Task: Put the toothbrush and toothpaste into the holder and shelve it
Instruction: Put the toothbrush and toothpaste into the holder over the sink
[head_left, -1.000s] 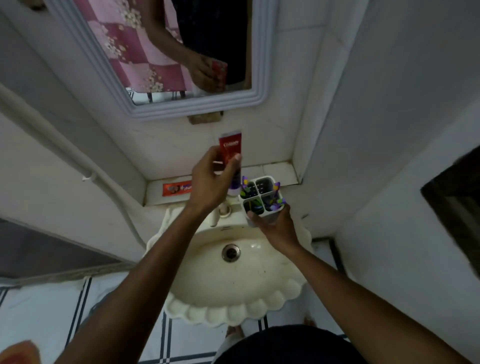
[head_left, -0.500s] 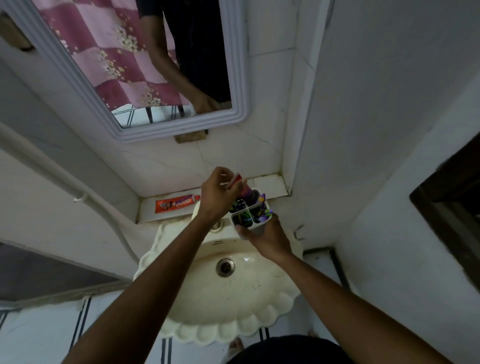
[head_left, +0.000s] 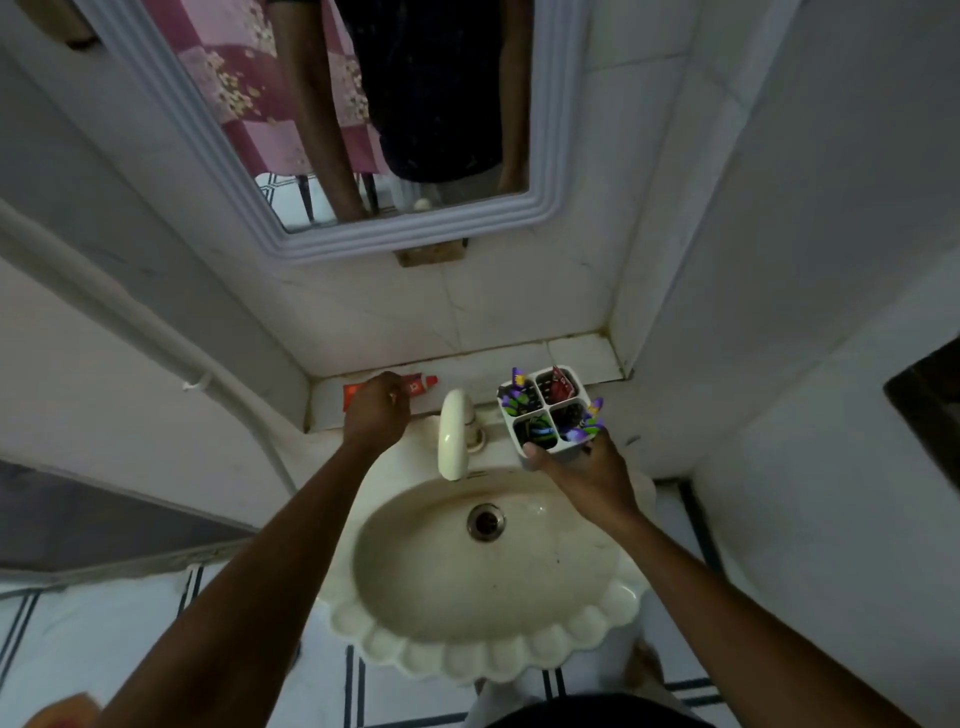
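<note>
A white four-compartment holder (head_left: 544, 446) with purple flower trim is held above the sink's back right rim by my right hand (head_left: 582, 475), fingers wrapped round its near side. The red toothpaste tube (head_left: 560, 388) stands in its far right compartment. Something dark and green sits in the near left compartment; I cannot tell what it is. My left hand (head_left: 376, 413) rests on an orange tube (head_left: 421, 384) lying on the tiled ledge (head_left: 576, 351) behind the sink, fingers curled over its middle.
A cream scalloped sink (head_left: 483, 654) with a cream tap (head_left: 454, 436) is below my hands. A framed mirror (head_left: 550, 197) hangs above the ledge. A wall corner stands at the right, a pipe (head_left: 130, 317) at the left.
The red tube has gone down into the holder and my left hand has let go of it, moving left onto the orange tube on the ledge. The holder shifted slightly right.
</note>
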